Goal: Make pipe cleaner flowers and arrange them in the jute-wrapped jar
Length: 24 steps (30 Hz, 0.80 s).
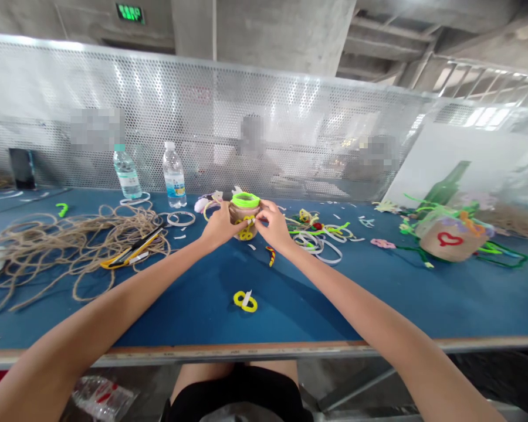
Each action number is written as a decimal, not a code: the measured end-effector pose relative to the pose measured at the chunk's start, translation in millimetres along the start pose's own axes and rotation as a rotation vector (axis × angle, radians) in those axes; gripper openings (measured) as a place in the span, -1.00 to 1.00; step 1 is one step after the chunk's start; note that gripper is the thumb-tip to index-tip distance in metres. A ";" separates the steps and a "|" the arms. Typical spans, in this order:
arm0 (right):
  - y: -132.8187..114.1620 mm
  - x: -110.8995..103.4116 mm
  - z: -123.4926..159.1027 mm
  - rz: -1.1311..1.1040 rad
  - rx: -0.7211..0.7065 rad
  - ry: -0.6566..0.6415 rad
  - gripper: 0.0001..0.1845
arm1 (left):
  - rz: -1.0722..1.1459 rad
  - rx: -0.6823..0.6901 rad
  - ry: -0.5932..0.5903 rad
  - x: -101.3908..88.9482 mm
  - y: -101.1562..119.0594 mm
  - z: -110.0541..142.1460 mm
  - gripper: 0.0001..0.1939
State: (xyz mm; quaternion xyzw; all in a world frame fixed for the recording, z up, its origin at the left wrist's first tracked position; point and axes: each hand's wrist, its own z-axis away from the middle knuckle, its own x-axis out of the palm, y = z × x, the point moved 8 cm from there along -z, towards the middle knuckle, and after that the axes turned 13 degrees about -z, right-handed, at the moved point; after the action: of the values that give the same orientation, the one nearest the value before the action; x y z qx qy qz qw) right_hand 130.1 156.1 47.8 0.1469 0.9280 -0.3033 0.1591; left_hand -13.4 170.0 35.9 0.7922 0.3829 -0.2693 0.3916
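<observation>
A small twine-wrapped jar (238, 212) with a bright green fuzzy rim (245, 200) stands on the blue table in front of me. My left hand (220, 225) grips its left side, thumb across the front. On the jar's front is a yellow pipe-cleaner decoration (246, 233), and the fingertips of my right hand (273, 223) are pinched together against it, beside a small white bit. A separate yellow pipe-cleaner figure of two loops (245, 301), with a white strip on it, lies nearer to me. A red-and-yellow twisted piece (270, 256) rests just below my right hand.
Tangled twine (101, 234) covers the left, with scissors (134, 249) on it. Two water bottles (175, 179) stand behind. White tape rings (321, 243) lie right of the jar. A heart-marked twine pot (451, 239) and green bottle (446, 184) are farther right, before a perforated metal screen (290, 129).
</observation>
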 end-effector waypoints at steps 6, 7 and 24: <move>2.3 -5.6 -2.4 -0.029 0.022 -0.074 -0.87 | 0.065 0.040 -0.069 7.5 -13.2 -3.0 -0.34; 2.2 -8.7 -2.8 -0.039 0.028 -0.095 -0.90 | 0.094 0.042 -0.071 5.0 -16.7 -3.3 -0.29; -26.1 -43.0 -7.0 0.088 -0.044 -0.099 -0.90 | -0.001 0.583 -1.088 7.0 77.8 116.5 -0.68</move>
State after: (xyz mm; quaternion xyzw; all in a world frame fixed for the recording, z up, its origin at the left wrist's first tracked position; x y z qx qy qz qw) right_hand 158.0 132.6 83.2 0.1688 0.9180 -0.2826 0.2209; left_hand 39.4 45.3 -0.9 0.6155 0.0395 -0.7286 0.2980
